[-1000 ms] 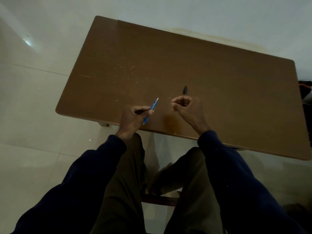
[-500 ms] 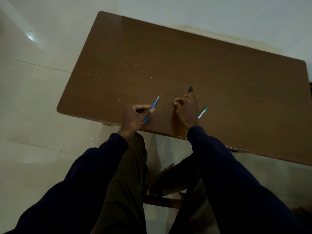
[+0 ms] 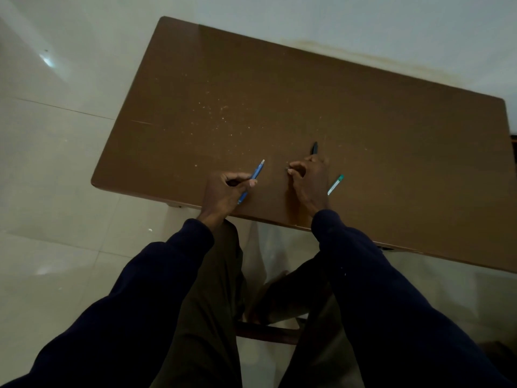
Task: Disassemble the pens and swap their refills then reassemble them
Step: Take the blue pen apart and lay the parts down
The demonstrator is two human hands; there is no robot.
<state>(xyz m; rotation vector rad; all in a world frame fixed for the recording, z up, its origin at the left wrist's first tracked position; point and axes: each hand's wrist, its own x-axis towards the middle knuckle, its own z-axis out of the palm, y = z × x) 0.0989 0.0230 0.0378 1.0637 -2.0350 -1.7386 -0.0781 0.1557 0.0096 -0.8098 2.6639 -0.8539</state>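
The left hand (image 3: 223, 191) rests at the near edge of the brown rectangular wooden surface (image 3: 391, 130), its curled fingers and thumb gripping a slim blue plastic pen (image 3: 256, 175) that slants up to the right; the right hand (image 3: 312, 182) lies knuckles-up with its fingers curled, and I cannot tell whether it grips anything; a slim black pen (image 3: 315, 148) pokes out beyond its knuckles; a green-and-white pen (image 3: 335, 185) lies just beside it. A second ago the right hand was turned palm-up and hid that pen. Pale specks dot the surface; glossy pale floor tiles (image 3: 56, 169) surround it.
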